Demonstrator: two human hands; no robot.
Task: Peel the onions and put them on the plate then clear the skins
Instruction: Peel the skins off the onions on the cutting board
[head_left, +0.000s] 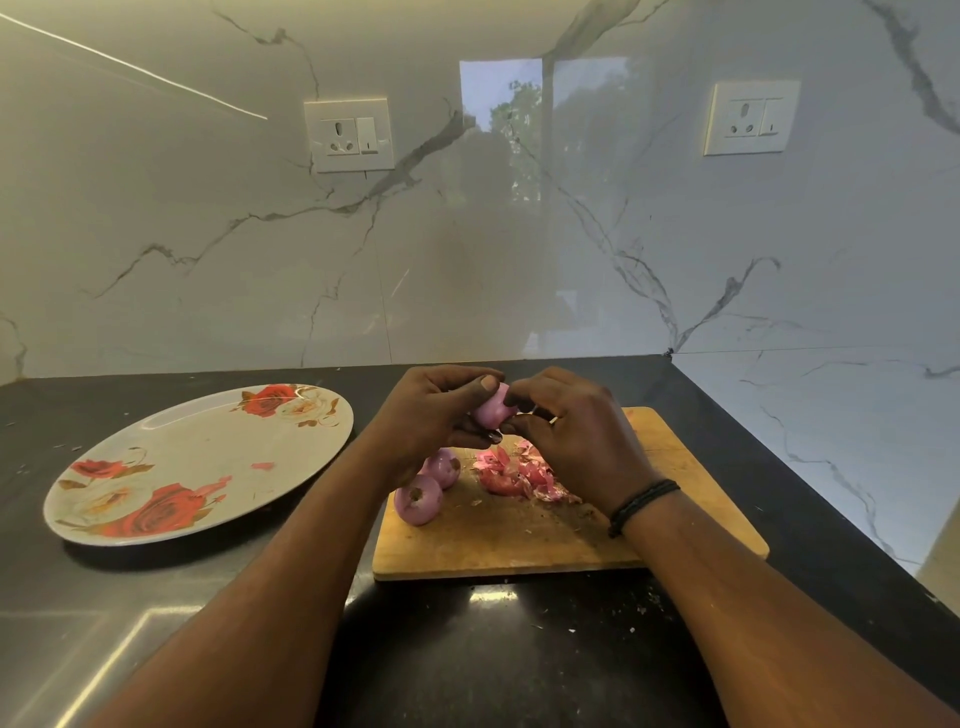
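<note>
Black counter (519, 649), flowered plate (197, 467), wooden cutting board (519, 540)

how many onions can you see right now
3: one onion held in both hands above the cutting board, two onions lying on the board's left side. The arms may hide more.

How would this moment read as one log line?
step: peeling | both hands hold onion | two onions, skins on board | plate: no onions

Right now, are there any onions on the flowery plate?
No, the plate holds no onions; two onions lie on the cutting board and one onion is in the hands.
</note>
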